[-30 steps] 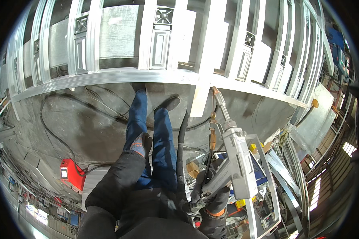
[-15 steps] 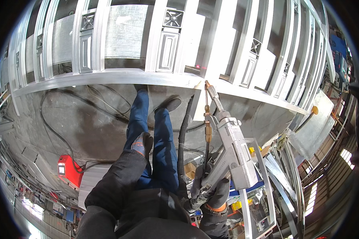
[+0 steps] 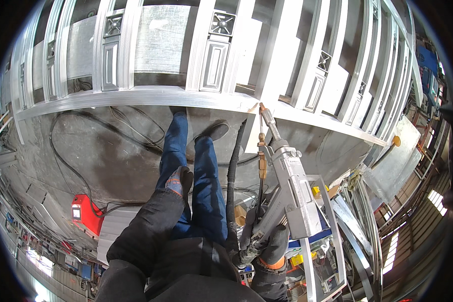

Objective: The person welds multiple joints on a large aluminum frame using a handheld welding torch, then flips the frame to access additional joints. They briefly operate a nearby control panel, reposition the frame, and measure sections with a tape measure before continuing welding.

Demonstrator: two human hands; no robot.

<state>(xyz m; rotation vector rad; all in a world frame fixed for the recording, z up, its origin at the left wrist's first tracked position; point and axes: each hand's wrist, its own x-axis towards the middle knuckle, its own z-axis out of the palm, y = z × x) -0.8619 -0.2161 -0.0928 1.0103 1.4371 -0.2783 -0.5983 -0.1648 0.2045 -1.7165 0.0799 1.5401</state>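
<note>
A: How far has the work on the metal frame (image 3: 156,96) been brought?

B: Its bars (image 3: 127,55) are already laid side by side against its front rail (image 3: 85,100), and patterned panels (image 3: 216,63) are seated between some of them. The grey handheld gun (image 3: 299,196) is held on the wearer's side of the frame, its copper-coloured tip (image 3: 262,107) brought up to the front rail. Whether the rail is touched cannot be told, nor can finished joints be told from unfinished ones, so what is left cannot be counted.

A: And the hands?

B: The gun's handle is gripped by the gloved right hand (image 3: 276,245). The left hand (image 3: 182,180) is rested over the left leg, well apart from the frame; whether it is open or curled cannot be told.

A: Can any writing be read?

B: None reliably. A pale label (image 3: 76,212) is carried by the red box (image 3: 87,214), in front of the frame's left part, and small marks are borne by the gun; all are too small.
</note>
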